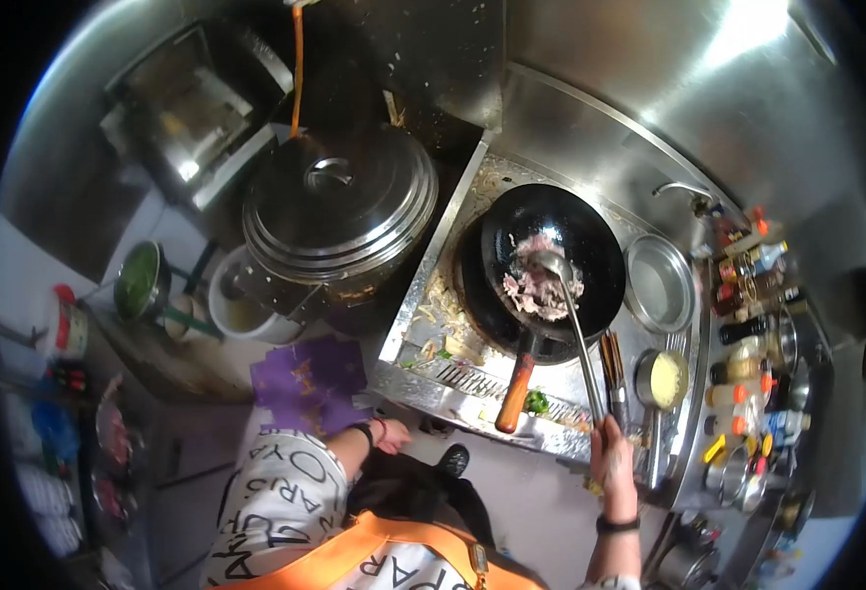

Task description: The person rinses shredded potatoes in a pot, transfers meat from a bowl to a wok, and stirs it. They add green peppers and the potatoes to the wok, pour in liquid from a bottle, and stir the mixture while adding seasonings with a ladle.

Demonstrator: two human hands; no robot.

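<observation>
My right hand (614,458) is closed around the end of a long-handled metal ladle (582,339). The ladle's bowl rests among pale pinkish meat slices (539,293) inside a black wok (590,231). The wok sits on the stove, its wooden handle (515,395) pointing toward me, untouched by either hand. My left hand (390,436) is low by the stove's front edge, fingers curled, with nothing visible in them. A purple piece of card or cloth (310,382) lies beside my left forearm.
A large lidded pot (339,202) stands left of the wok. To the right are a metal basin (660,282), a small pan with yellowish contents (663,380) and several seasoning bottles (738,393). Food scraps lie on the stove top (433,320). A faucet (684,187) projects at the back right.
</observation>
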